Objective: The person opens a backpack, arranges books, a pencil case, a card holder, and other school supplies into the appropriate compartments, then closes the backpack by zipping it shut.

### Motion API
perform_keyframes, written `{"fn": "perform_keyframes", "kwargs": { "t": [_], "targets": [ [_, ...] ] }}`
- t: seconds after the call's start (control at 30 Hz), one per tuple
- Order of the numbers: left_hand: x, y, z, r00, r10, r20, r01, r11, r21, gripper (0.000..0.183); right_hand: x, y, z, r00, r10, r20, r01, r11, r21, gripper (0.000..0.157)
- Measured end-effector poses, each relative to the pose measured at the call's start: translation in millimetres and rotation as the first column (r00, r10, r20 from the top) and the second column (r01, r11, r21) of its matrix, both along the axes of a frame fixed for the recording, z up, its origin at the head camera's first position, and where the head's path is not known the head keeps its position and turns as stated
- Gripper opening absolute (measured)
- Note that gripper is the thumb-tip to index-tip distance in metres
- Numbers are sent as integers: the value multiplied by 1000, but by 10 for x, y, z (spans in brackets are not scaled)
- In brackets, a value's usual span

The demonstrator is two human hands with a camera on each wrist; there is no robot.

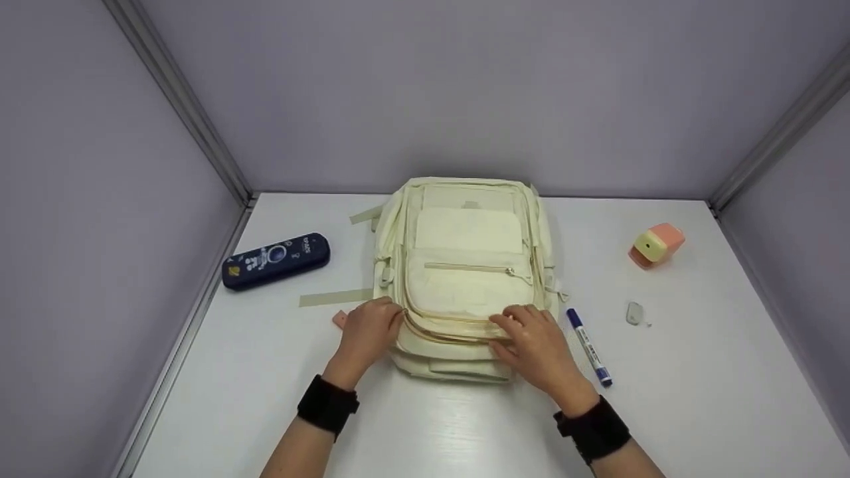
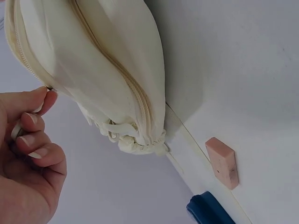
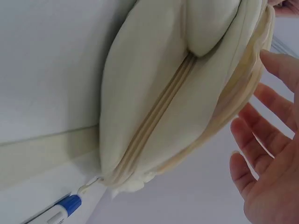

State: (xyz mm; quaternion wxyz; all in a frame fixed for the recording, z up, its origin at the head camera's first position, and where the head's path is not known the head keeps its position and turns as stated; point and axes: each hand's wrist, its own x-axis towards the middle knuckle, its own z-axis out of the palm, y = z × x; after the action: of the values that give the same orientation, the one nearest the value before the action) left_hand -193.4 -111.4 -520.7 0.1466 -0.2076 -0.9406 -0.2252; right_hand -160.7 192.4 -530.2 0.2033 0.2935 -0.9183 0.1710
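A cream backpack (image 1: 471, 232) lies on the white table with its zippered front facing up. At its lower left my left hand (image 1: 373, 326) pinches a zipper pull (image 2: 50, 88) between thumb and forefinger, the other fingers curled below. Near the bag's lower right, my right hand (image 1: 536, 342) has its fingers spread and loosely bent, and the fingertips are right at the edge of the front pocket. In the right wrist view that pocket's zipper edge (image 3: 229, 109) gapes open beside the fingers, and nothing is gripped there.
A dark blue pencil case (image 1: 276, 261) sits at the left. A pink eraser (image 2: 223, 162) lies beside the bag, partly behind my left hand in the head view. To the right are a blue-capped marker (image 1: 589, 347), a small grey item (image 1: 635, 313) and a pink-and-yellow pencil sharpener (image 1: 656, 245).
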Motion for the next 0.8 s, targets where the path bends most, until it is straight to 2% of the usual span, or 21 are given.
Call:
{"fn": "perform_keyframes", "kwargs": {
  "t": [0.1,0.17,0.3,0.4,0.5,0.67,0.73,0.8],
  "targets": [
    [22,-6,-22,999,30,-27,-30,999,16,9,-62,-172,-1,1000,23,-6,-22,996,83,56],
    [39,-1,-32,998,42,-42,-41,999,34,8,-99,-260,-8,999,42,24,-45,991,127,58],
    [60,12,-48,996,56,-76,-53,998,41,7,-136,-362,-27,987,76,138,-96,985,145,45],
    [55,19,-56,992,55,-117,-55,998,0,11,-141,-392,-24,979,82,189,-107,987,123,37],
    [29,10,-75,981,50,-190,-63,996,-64,19,-140,-399,-4,980,84,179,-103,990,101,33],
    [-72,-31,-127,950,52,-309,-92,989,-117,25,-131,-369,28,987,93,134,-102,993,63,29],
    [-130,-48,-124,946,48,-320,-96,986,-137,23,-131,-357,38,988,97,124,-104,993,51,27],
    [-198,-63,-102,952,37,-304,-88,984,-154,21,-136,-349,43,987,105,121,-110,993,35,27]
  ]
}}
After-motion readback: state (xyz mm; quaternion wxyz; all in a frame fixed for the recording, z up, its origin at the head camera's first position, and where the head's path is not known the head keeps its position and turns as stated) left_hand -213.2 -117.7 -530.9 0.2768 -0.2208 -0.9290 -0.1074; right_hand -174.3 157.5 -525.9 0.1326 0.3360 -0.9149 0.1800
